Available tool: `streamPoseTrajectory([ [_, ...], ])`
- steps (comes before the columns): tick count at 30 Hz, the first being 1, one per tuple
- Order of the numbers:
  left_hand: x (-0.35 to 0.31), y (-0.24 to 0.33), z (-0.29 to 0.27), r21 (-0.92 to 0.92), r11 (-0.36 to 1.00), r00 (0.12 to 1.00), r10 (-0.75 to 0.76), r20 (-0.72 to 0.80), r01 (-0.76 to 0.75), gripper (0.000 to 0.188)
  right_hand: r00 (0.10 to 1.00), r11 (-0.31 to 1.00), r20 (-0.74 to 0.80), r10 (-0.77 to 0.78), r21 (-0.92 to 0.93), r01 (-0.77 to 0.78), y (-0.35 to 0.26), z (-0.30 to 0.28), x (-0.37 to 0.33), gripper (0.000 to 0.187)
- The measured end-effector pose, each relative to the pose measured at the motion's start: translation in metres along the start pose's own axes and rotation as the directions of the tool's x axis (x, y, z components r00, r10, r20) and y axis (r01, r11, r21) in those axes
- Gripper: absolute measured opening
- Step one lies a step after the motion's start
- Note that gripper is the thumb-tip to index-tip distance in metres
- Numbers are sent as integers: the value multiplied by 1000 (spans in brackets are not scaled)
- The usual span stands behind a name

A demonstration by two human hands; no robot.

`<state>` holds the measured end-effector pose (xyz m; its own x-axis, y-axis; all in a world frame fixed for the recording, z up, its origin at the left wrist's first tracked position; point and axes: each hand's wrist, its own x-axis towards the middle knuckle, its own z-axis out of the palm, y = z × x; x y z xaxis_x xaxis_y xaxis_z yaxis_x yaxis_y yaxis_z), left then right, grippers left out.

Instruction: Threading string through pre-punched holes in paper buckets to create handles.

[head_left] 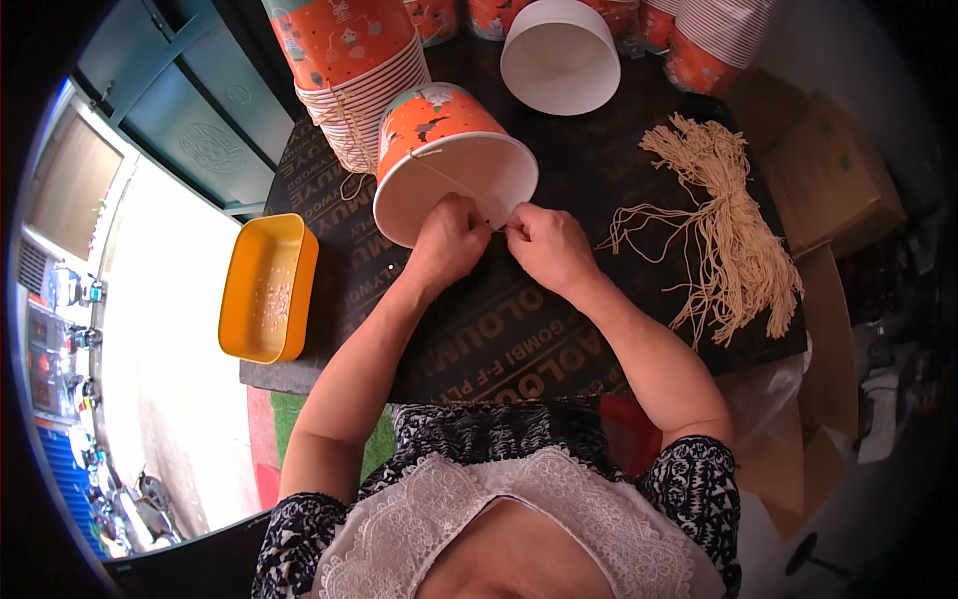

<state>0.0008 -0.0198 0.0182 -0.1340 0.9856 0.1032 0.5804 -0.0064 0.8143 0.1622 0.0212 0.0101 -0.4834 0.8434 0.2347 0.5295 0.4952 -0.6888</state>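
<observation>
An orange paper bucket (446, 113) with printed figures lies on its side, its white opening turned toward me. A thin beige string (449, 171) passes through the wall near the upper rim and crosses the opening to my fingers. My left hand (454, 238) is closed in a pinch on the string at the lower right of the opening. Close beside it, my right hand (548, 246) pinches at the same spot by the rim. The string's end is hidden between the fingertips.
A tall stack of orange buckets (344, 45) stands behind on the left. A white-lined bucket (561, 58) lies at the back, with more stacks (714, 45) to its right. A bundle of beige strings (743, 240) spreads on the right. A yellow tub (238, 290) holds small beads.
</observation>
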Motion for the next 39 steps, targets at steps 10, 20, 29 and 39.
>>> streamPoseTrajectory([
  [10, 2, -2, 3, 108, 993, 996, 59, -73, -51, 11, 998, 993, 9, -55, -107, 56, -1, 1, -3, 9],
  [20, 9, -11, 10, 209, 977, 993, 61, -99, -39, 13, 991, 987, -30, -132, -94, 129, 4, 4, -2, 8],
  [29, -20, 0, 1, 200, 931, 933, 334, -131, -305, 8, 979, 987, -132, 158, 32, -155, 5, 1, 10, 36],
  [39, -82, 64, -75, 570, 591, 729, 684, 20, -571, 37, 894, 696, 331, 302, 565, -444, -36, -50, 3, 22],
])
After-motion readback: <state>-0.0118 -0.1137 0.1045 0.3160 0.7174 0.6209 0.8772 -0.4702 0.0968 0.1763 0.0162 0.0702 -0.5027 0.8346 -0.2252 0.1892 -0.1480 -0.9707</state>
